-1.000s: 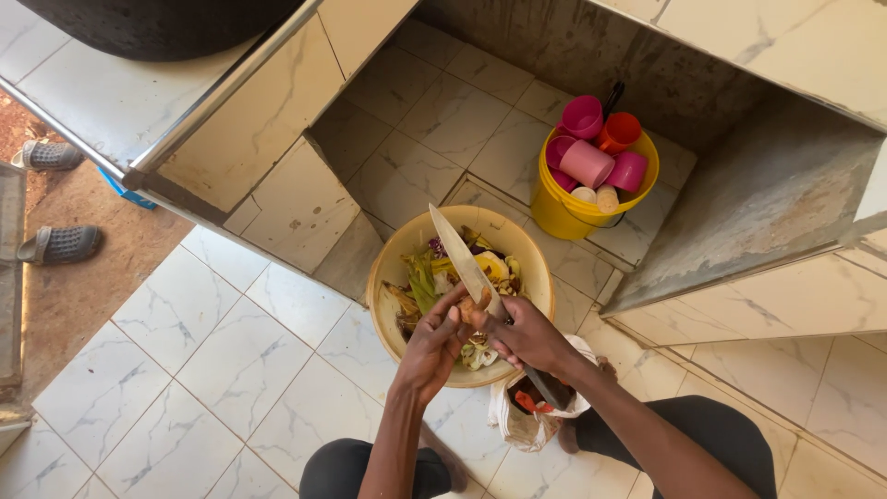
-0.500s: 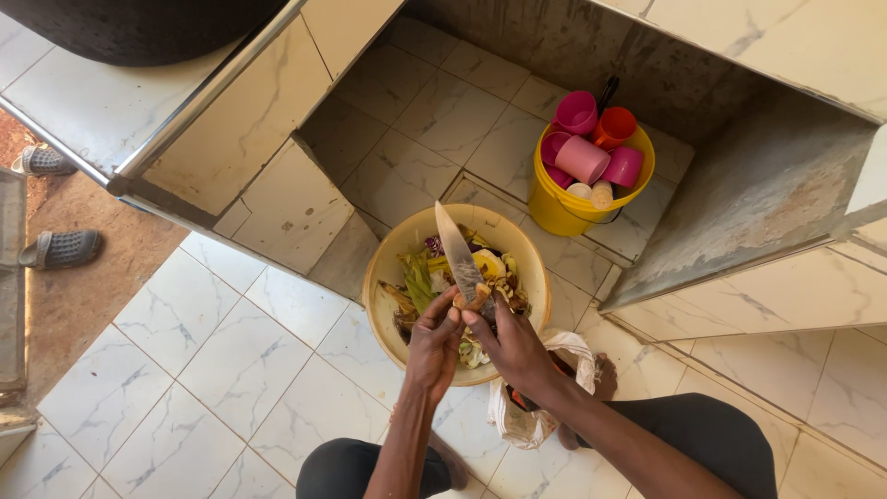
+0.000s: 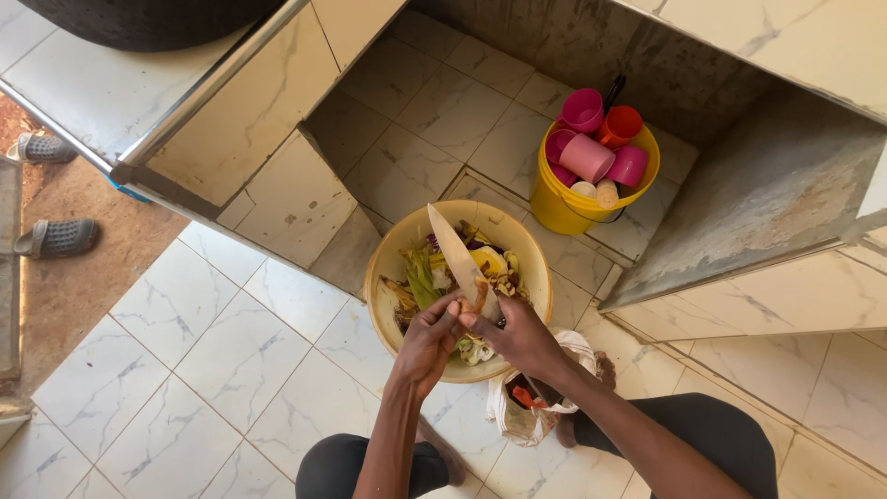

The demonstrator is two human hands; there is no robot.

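Observation:
My right hand (image 3: 519, 338) grips the handle of a large kitchen knife (image 3: 455, 256), its pale blade pointing up and away over a round yellow basin (image 3: 392, 273). My left hand (image 3: 429, 341) pinches a small brownish piece of food against the base of the blade. The basin sits on the floor and holds vegetable scraps and peels (image 3: 445, 279) in green, yellow and purple. Both hands meet over the near side of the basin.
A yellow bucket (image 3: 564, 209) with pink and orange plastic cups stands behind the basin in a tiled recess. A white bag (image 3: 528, 414) with red items lies by my knee. Two grey sandals (image 3: 55, 237) rest on the brown ground at left.
The knife and both hands have stayed over the basin, with the left fingers shifting slightly at the blade's base. The view has moved a little.

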